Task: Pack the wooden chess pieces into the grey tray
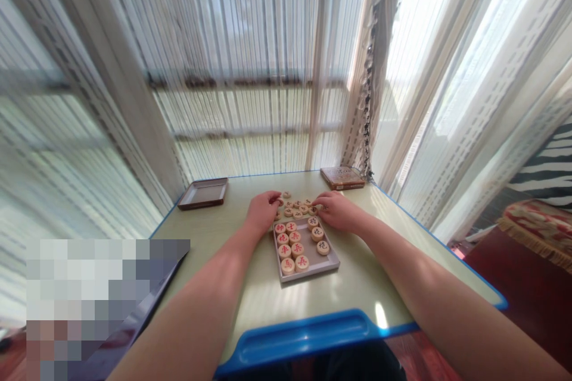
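Observation:
My left hand (263, 213) is at the left edge of a loose group of round wooden Chinese chess pieces (298, 214), its thumb and fingers closed about one at the fingertips. At the group's right side, my right hand (335, 211) has its fingers curled over a piece, which they partly hide. Just nearer than both hands lies a shallow grey box tray (324, 261). Two columns of red-marked pieces (297, 249) fill its left side. Along its right side sit three black-marked pieces (317, 234), with bare tray floor between.
An upturned box lid (203, 193) lies at the table's far left and a flat brown box (342, 178) at the far right. The pale green table (210, 229) has a blue rim with a front groove (304, 333). Sheer curtains (250, 119) hang behind.

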A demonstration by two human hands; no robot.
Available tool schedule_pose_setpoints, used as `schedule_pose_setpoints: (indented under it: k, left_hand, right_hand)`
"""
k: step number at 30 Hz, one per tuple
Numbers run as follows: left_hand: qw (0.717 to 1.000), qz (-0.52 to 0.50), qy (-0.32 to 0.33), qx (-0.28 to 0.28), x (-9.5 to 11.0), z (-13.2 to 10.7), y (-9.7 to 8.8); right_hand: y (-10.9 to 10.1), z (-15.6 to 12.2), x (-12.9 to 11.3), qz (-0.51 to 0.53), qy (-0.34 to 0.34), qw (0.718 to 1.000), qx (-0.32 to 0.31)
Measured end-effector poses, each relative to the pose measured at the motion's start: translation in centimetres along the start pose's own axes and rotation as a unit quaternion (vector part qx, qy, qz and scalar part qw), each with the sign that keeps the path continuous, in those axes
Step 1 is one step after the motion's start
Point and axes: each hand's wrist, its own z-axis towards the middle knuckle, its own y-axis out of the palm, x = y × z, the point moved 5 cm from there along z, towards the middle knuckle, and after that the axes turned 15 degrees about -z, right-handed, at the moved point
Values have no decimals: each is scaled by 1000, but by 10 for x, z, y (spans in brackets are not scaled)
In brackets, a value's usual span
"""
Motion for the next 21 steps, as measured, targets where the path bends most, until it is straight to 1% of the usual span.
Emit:
schedule_pose_setpoints:
  k: [2, 4, 6, 7, 9, 11, 13, 16, 21]
  left_hand:
    - [1000, 5, 10, 8, 4, -1, -1]
    - [999, -27, 13, 12, 9, -3, 0]
    - [994, -108, 3, 8, 15, -5, 2]
    - [987, -160, -5, 2, 19, -7, 5]
    - [966, -256, -20, -21, 28, -12, 11]
    - [948, -312, -35, -45, 38, -17, 17]
    - [942, -328, -40, -67, 47, -22, 22]
    - [942, -320, -32, -98, 55, -27, 27]
    - [946, -309, -38, -95, 54, -27, 25]
  right_hand:
    - [-3, -1, 0, 1, 9, 1000, 8]
    - [-9, -2, -3, 10, 15, 999, 33]
    - [-17, -3, -7, 28, 16, 996, 79]
    - [-22, -4, -9, 38, 15, 994, 106]
    - [-31, -6, -14, 57, 19, 986, 154]
    - [-37, -8, -19, 74, 17, 981, 180]
    - [-40, -9, -24, 89, 5, 979, 185]
    - [-39, -9, -28, 101, -12, 978, 181]
    - [-41, -10, -28, 105, -13, 976, 191]
